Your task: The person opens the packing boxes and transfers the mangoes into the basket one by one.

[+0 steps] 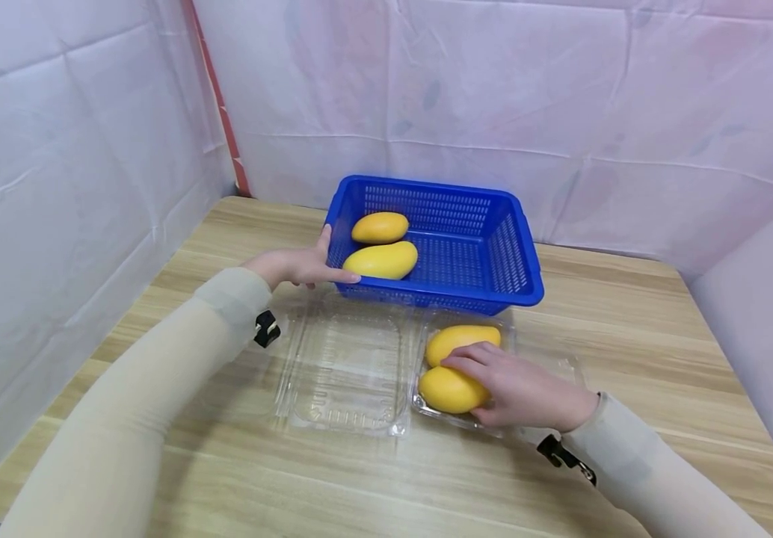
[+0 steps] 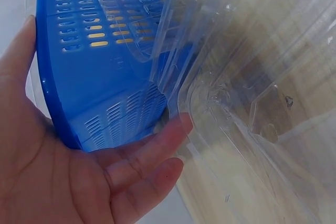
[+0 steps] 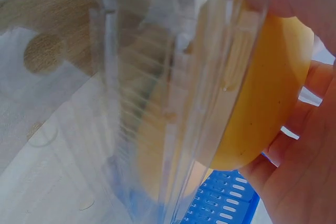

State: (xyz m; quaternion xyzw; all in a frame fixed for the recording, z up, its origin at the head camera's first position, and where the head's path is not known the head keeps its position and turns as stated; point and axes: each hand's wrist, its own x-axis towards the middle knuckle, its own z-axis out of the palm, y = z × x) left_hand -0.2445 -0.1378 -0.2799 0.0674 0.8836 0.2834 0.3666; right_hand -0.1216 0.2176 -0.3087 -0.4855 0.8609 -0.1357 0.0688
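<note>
While basket [image 1: 440, 293] is touched by spread left hand [image 1: 299, 266], likely for steadying, nearer mango [image 1: 450, 390] is gripped at container [image 1: 507, 338] by right hand [image 1: 528, 388], likely against rolling.

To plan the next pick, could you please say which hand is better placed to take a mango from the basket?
Probably the left hand: it touches the blue basket beside its two mangoes, while the right hand grips another mango at the clear container.
</note>
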